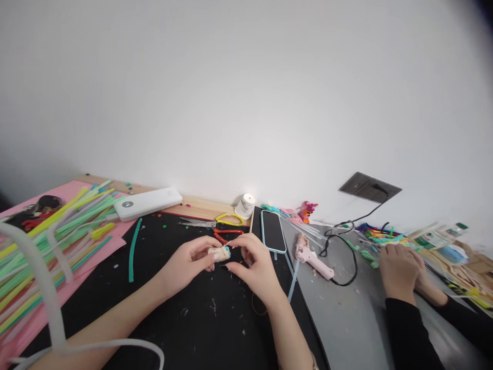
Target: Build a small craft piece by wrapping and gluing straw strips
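A small cream-coloured, fuzzy-looking piece with a blue end (219, 253) is pinched between the thumb and fingers of my left hand (188, 263). Its exact kind is too small to make out. Close on its right is my right hand (257, 262), with the index fingertip by the blue end and the thumb lower, a gap between them. Just beyond the hands lie pliers with red handles (227, 235) and scissors with yellow handles (229, 220). Under everything is a black mat (185, 318).
Left, pipe cleaners (50, 241) cover pink paper (88, 275) beside a white power bank (148, 204). A teal pipe cleaner (134, 252) lies alone. Right are a phone (273, 231), a corded glue gun (311, 259) and a co-worker's hands (398, 270). White tubing (42, 277) crosses the left foreground.
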A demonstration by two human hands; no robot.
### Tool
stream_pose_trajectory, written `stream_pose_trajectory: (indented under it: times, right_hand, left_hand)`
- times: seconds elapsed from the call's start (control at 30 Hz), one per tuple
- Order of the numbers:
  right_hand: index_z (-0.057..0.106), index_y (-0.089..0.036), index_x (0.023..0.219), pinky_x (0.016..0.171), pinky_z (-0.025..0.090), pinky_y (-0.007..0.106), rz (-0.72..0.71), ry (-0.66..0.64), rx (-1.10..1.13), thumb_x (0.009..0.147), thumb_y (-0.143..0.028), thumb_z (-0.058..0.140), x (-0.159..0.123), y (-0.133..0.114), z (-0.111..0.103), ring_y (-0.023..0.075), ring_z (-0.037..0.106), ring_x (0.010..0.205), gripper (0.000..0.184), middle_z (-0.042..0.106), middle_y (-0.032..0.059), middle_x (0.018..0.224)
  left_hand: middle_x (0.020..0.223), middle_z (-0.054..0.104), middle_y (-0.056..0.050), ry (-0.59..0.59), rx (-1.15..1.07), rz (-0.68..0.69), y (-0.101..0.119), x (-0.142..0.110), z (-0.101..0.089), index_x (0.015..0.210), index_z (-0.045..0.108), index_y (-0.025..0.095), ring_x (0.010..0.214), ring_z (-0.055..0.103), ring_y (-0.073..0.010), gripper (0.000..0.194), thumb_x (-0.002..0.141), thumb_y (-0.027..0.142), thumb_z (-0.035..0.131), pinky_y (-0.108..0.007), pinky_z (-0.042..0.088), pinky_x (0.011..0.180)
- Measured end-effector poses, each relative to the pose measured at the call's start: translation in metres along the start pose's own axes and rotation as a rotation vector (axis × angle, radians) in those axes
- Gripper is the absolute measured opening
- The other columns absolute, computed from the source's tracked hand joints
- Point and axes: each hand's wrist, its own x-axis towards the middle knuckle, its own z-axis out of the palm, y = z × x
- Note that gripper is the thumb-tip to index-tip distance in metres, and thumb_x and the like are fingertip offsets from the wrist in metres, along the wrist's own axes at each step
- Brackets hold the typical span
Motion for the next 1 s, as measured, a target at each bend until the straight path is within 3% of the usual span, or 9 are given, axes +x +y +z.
stream_pose_trajectory:
  times: [0.23,0.37,0.47,0.6,0.8,1.0]
  right_hand:
    - [0.068,-0.021,0.079,0.056,0.037,0.024,-0.013,0.045,-0.023,0.08,-0.012,0.06,-0.001,0.0,0.003,0.0129,0.051,0.067,0.012,0.056,0.0023,0.085]
    - [0.063,-0.019,0.076,0.058,0.036,0.025,0.003,0.044,-0.05,0.081,-0.01,0.056,-0.001,-0.003,0.002,0.0129,0.05,0.068,0.013,0.055,0.0019,0.084]
    - [0.058,-0.018,0.072,0.056,0.034,0.024,0.048,0.048,-0.047,0.081,-0.007,0.053,0.0,-0.003,0.004,0.0124,0.048,0.066,0.015,0.054,0.001,0.081]
    - [0.055,-0.018,0.07,0.055,0.033,0.023,0.113,0.039,-0.041,0.08,-0.008,0.052,0.002,0.0,0.004,0.0123,0.047,0.064,0.015,0.053,0.0003,0.078]
    - [0.062,-0.018,0.078,0.055,0.034,0.023,0.227,0.164,0.06,0.087,-0.026,0.05,0.004,0.004,-0.008,0.0133,0.047,0.064,0.017,0.053,0.0004,0.072]
    - [0.062,-0.018,0.082,0.042,0.018,0.02,0.449,0.231,0.355,0.085,-0.043,0.052,-0.001,0.003,-0.023,0.0073,0.028,0.043,0.027,0.038,-0.0064,0.054]
  left_hand:
    - [0.067,0.053,0.005,-0.035,0.053,0.004,-0.001,0.0,0.002,0.093,0.058,0.017,0.062,0.053,-0.0127,0.019,0.08,0.031,0.057,-0.027,0.045,0.064]
    - [0.07,0.056,0.003,-0.069,0.254,0.036,0.005,-0.005,0.004,0.088,0.062,0.018,0.063,0.053,-0.0131,0.014,0.08,0.028,0.055,-0.025,0.042,0.06]
    - [0.084,0.062,-0.001,-0.097,0.419,0.121,0.01,-0.008,0.005,0.092,0.065,0.018,0.071,0.055,-0.0146,0.018,0.079,0.02,0.052,-0.024,0.043,0.062]
    - [0.084,0.062,-0.002,-0.121,0.486,0.148,0.01,-0.008,0.005,0.092,0.066,0.019,0.072,0.056,-0.0151,0.02,0.081,0.02,0.05,-0.024,0.044,0.064]
    - [0.075,0.06,0.001,-0.017,0.377,0.068,0.003,-0.005,0.004,0.091,0.065,0.019,0.066,0.054,-0.0142,0.018,0.082,0.028,0.053,-0.023,0.042,0.06]
    - [0.072,0.057,0.001,0.018,0.318,0.041,0.003,-0.003,0.002,0.092,0.065,0.018,0.067,0.054,-0.0154,0.024,0.082,0.036,0.054,-0.025,0.042,0.062]
